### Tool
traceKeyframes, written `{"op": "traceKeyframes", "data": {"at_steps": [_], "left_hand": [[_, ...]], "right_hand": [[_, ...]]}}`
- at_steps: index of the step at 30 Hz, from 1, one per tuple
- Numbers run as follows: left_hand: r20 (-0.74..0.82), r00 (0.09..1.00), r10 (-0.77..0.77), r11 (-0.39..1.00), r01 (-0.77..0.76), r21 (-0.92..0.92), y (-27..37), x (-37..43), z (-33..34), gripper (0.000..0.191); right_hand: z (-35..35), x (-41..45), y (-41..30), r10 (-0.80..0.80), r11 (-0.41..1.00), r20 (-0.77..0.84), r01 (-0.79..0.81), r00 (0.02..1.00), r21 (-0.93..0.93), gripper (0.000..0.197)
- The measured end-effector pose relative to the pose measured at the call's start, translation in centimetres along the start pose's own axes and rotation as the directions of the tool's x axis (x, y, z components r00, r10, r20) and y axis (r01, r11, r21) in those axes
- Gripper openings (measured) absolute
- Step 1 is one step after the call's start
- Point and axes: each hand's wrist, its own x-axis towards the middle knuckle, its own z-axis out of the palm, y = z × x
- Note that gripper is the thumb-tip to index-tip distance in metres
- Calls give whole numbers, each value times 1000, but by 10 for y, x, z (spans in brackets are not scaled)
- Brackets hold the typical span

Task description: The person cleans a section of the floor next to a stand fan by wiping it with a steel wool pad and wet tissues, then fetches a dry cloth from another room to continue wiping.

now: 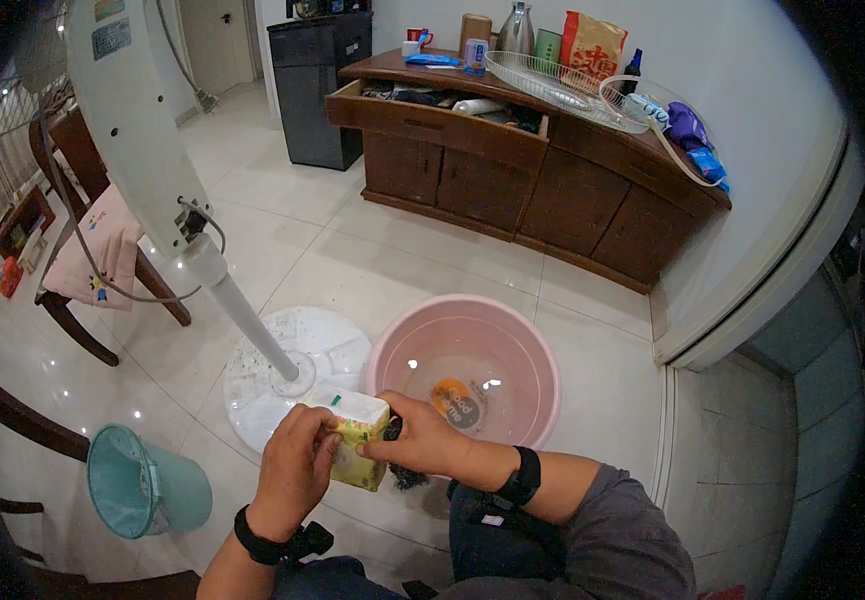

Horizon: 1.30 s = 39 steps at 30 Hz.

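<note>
My left hand (297,461) holds the left side of a yellow and white soft packet (361,442), which looks like a tissue pack. Its right side is pinched between the thumb and fingers of my right hand (425,442). Partly hidden behind the packet and my right hand is a dark, mesh-like clump (406,477). Just beyond my hands, a pink plastic basin (470,311) stands on the floor and seems to contain clear water. The round white base (335,337) of a standing fan lies left of the basin, speckled with dirt.
The fan's white column (252,322) leans across the left side. A green waste bin (177,487) stands at lower left, near a chair with a pink cushion (99,255). Farther off is a brown wooden sideboard (590,217) with its drawer (432,131) pulled out. A door frame (665,352) is on the right.
</note>
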Motion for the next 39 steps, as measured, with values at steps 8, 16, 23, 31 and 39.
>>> {"op": "traceKeyframes", "data": {"at_steps": [8,16,23,31,39], "left_hand": [[57,997,55,991,-61,122,-2,-6,-5,18],[3,991,136,980,-135,143,-3,-5,-2,17],[40,971,237,931,-239,277,-9,-4,2,20],[-113,955,273,940,-241,241,-11,-5,8,23],[8,1000,21,998,-21,52,-3,-9,-1,21]], "right_hand": [[5,-3,1,-78,989,-11,76,997,-128,49],[9,2,13,-4,1000,13,4,1000,5,41],[10,6,16,146,970,118,-166,982,175,37],[5,4,13,108,993,65,-111,992,42,38],[2,-4,-6,-50,985,-16,47,999,-168,44]]}}
